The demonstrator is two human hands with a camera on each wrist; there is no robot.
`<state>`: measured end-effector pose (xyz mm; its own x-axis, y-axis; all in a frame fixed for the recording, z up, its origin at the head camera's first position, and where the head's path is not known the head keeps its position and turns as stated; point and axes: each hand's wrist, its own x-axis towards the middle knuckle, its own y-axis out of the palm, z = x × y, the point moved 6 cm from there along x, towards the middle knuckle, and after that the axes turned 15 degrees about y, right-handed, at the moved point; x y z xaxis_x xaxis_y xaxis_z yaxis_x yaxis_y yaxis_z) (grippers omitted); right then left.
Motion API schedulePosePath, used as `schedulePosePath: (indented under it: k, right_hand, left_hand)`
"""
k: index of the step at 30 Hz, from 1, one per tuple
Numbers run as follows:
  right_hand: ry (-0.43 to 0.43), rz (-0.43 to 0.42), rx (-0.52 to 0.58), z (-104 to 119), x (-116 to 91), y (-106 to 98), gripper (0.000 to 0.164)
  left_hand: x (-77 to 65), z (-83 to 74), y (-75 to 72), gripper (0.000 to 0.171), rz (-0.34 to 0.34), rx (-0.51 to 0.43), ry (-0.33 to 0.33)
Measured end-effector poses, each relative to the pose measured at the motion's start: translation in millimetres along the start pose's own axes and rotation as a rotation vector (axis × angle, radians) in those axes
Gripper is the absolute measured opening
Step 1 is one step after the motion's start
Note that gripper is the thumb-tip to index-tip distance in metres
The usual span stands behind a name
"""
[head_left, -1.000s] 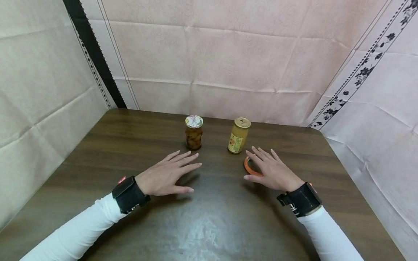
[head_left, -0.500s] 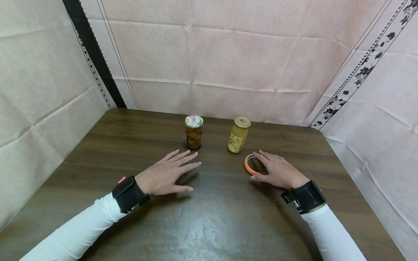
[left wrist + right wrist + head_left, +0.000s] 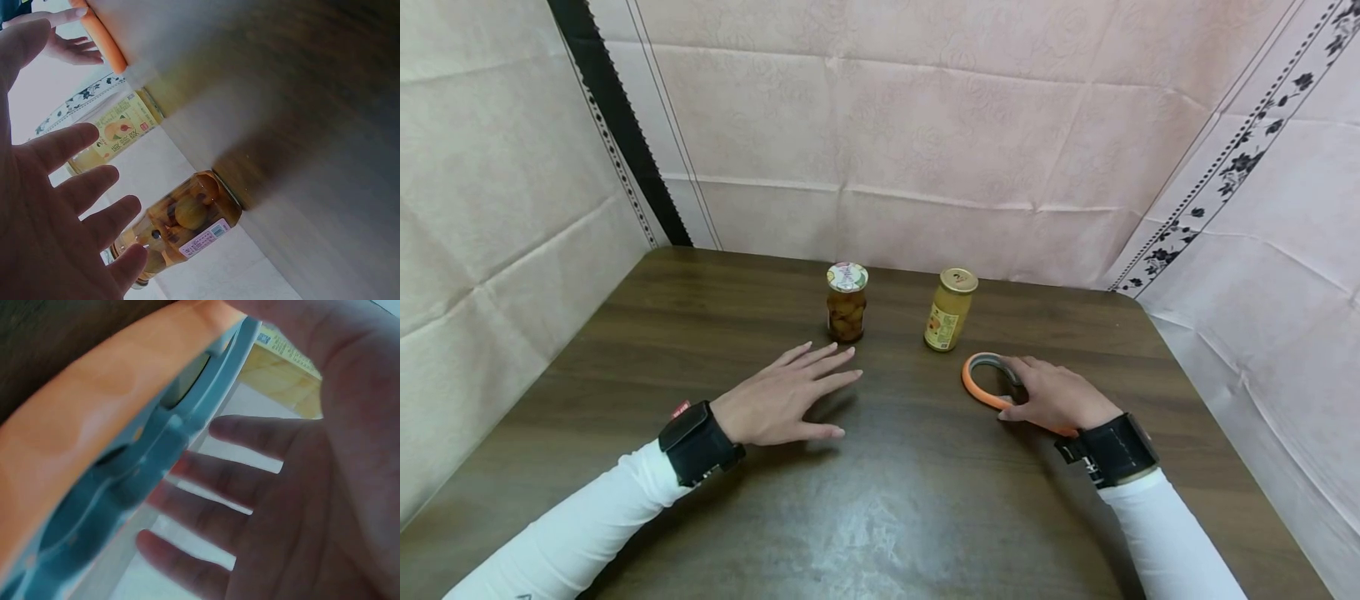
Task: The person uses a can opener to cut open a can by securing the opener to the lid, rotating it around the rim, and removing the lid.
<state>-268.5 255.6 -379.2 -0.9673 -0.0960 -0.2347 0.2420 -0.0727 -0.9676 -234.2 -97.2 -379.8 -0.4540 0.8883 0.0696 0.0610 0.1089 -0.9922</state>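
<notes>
An orange jar opener [image 3: 974, 390] with a grey inner ring lies on the right of the table, partly under my right hand [image 3: 1063, 398]. In the right wrist view, my thumb is at the orange outer edge [image 3: 94, 387], and my fingers [image 3: 200, 519] reach along the other side, fairly straight. They do not clearly grip it. My left hand [image 3: 778, 404] hovers palm down over the table, fingers spread, holding nothing. Just beyond its fingertips stands a jar of dark round pieces [image 3: 846, 308] with a patterned lid. A yellow jar [image 3: 949, 312] with a gold lid stands farther right.
The dark wooden table [image 3: 865, 500] ends at a pale cloth backdrop [image 3: 925, 150] behind the jars. Cloth sides [image 3: 490, 208] rise on the left and right. Both wrists wear black bands [image 3: 700, 446] over white sleeves [image 3: 580, 529].
My right hand has moved right and lower over the jar opener, its fingers drawing in around the handle and uncovering more of the ring. The left hand and both jars have stayed put.
</notes>
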Motion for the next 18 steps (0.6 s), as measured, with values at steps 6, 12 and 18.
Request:
schedulePosePath:
  k: [6,12,18]
  right_hand:
    - [0.093,0.042,-0.062,-9,3,0,0.093]
    - [0.146,0.071,-0.131,-14,1,-3,0.083]
    - [0.172,0.082,-0.141,-17,-1,-4,0.074]
  left_hand:
    - [-0.6,1.4,-0.5,0.081,0.0,-0.004,-0.003]
    - [-0.9,2.5,-0.6,0.081,0.001,-0.012,-0.008]
    - [-0.7,2.5,-0.4,0.081,-0.001,-0.017,-0.006]
